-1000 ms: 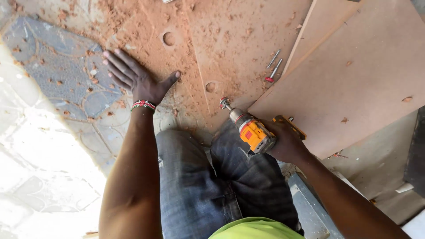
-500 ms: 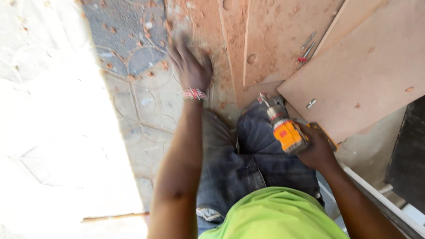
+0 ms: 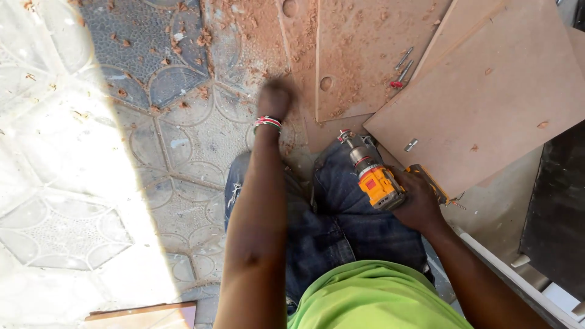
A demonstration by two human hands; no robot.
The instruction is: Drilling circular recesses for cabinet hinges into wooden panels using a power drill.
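Clenched around the handle, the right hand (image 3: 420, 204) is gripping the yellow and black cordless drill (image 3: 376, 176), which is lying across the blue jeans (image 3: 341, 207) on the person's lap with its silver chuck and bit pointing away from the body, toward the boards. Just beyond the bit, the nearest brown fibreboard panel (image 3: 365, 55) is lying flat on the patterned tiled floor (image 3: 122, 152), showing a round shallow recess (image 3: 326, 83) near its close edge. To the right of the grip, a larger plain brown fibreboard panel (image 3: 487, 97) is overlapping the first, with a small metal fitting (image 3: 411, 144) resting on it. Further ahead, a few loose drill bits with a red tip (image 3: 402, 67) are lying on the sawdust-covered panel.

The left hand (image 3: 274, 97), with a red and white beaded band at the wrist, is blurring over the reddish sawdust (image 3: 256, 42) at the panel's left edge; its fingers cannot be told as released or closed, and it seems to be grasping nothing.

Judging from this, the dust is being brushed aside, and doing it well means sweeping outward, away from the recess, so no grit is settling back in. Keeping the drill steady on the lap, finger off the trigger and bit angled away from the sweeping arm, looks wise
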